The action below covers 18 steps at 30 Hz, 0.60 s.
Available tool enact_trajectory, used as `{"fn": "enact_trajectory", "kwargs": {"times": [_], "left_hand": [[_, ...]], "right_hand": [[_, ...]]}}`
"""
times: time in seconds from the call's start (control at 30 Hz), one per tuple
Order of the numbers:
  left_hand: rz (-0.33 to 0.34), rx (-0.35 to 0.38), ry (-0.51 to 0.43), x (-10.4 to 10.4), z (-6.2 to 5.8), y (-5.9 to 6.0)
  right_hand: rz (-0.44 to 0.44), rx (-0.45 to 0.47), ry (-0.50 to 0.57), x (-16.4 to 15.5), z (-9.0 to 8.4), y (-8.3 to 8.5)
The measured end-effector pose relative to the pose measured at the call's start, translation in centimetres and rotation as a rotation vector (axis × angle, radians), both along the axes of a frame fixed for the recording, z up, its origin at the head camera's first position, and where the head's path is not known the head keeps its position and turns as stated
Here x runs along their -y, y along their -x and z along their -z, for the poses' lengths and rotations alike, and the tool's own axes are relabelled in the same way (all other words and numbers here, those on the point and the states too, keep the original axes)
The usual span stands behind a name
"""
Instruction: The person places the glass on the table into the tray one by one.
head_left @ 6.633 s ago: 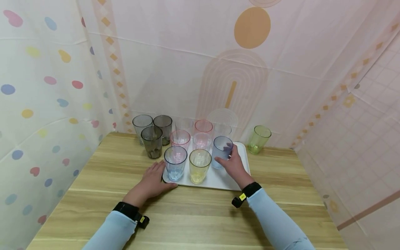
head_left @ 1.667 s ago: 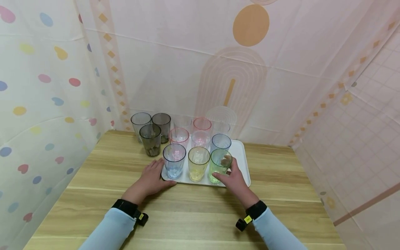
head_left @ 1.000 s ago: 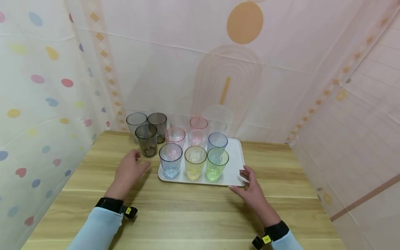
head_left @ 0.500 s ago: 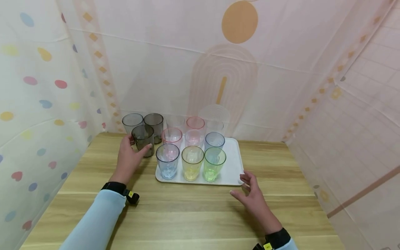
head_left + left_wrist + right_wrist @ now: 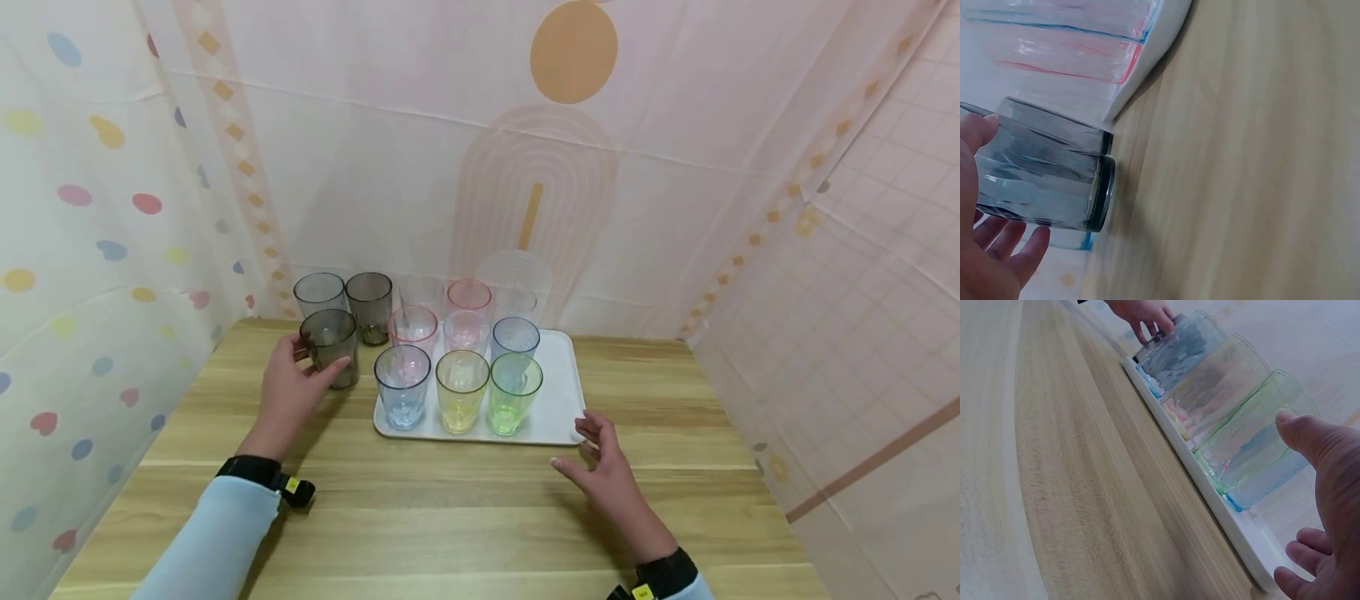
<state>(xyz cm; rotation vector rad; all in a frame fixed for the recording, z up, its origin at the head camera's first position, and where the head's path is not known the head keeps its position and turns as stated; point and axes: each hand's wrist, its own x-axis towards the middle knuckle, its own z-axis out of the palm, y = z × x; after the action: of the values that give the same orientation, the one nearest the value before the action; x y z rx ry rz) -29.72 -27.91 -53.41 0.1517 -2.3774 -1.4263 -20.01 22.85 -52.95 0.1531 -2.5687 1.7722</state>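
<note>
Notably, handling has passed from the right side to the left. The left hand [image 5: 288,396], earlier resting at the tray's near-left corner, now grips the front dark grey tumbler [image 5: 328,348], its fingers and thumb clamped on opposite sides. That tumbler has shifted slightly toward the person and away from the darker smoke tumbler [image 5: 371,307] and the lighter grey tumbler [image 5: 318,295] behind it. It is upright or nearly so, left of the white tray [image 5: 561,392]; whether its base has left the bench [image 5: 450,525] cannot be told.

The green tumbler [image 5: 509,408], previously on the bench and then held, now stands released on the tray, beside the yellow tumbler [image 5: 461,407] and the light blue tumbler [image 5: 403,407] in the front row. The right hand [image 5: 606,475] has withdrawn to the tray's near-right corner, fingers apart and holding nothing; contact with the rim is not certain.

In this inspector's judgement, the green tumbler's placement is complete, and work on the smoke-coloured group has begun; all three remain off the tray.

Markings: no brand or lettering is legible on the tumblers or tray. A yellow label [image 5: 292,485] on the left wrist unit [image 5: 303,496] carries marks too small to read.
</note>
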Motion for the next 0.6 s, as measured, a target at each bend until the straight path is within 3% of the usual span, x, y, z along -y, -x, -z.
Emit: {"fn": "enact_trajectory", "kwargs": {"times": [0.27, 0.43, 0.6], "left_hand": [[0.065, 0.038, 0.04, 0.8, -2.2, -5.3], [0.143, 0.039, 0.091, 0.9, -3.3, -8.5], [0.236, 0.02, 0.104, -0.1, -3.8, -10.9]], "right_hand": [[-0.01, 0.002, -0.018, -0.3, 0.0, -0.4], [-0.023, -0.021, -0.029, -0.2, 0.0, -0.5], [-0.037, -0.043, -0.012, 0.1, -0.2, -0.8]]}}
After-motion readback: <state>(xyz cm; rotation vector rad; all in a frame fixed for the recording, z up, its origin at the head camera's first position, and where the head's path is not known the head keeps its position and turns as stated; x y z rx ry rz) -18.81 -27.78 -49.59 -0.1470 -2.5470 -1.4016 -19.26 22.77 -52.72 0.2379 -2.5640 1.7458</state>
